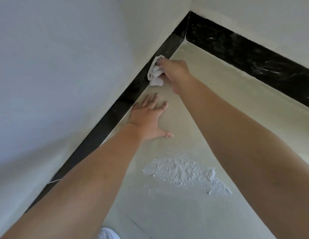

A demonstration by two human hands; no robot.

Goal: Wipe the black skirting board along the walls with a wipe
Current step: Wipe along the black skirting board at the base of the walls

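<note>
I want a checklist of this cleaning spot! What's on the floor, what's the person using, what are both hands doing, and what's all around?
Surface: pale floor, with a rough white patch and tiny dark specks.
Job's things: black skirting board runs along both walls and meets at the corner; crumpled white wipe is pressed against it.
Clutter: a white object at the bottom edge, too cropped to identify.
Grippers: right hand grips the wipe; left hand lies flat on the floor, fingers spread, beside the skirting.
Cables: nothing seen.
Surroundings: plain light walls above the skirting.
</note>
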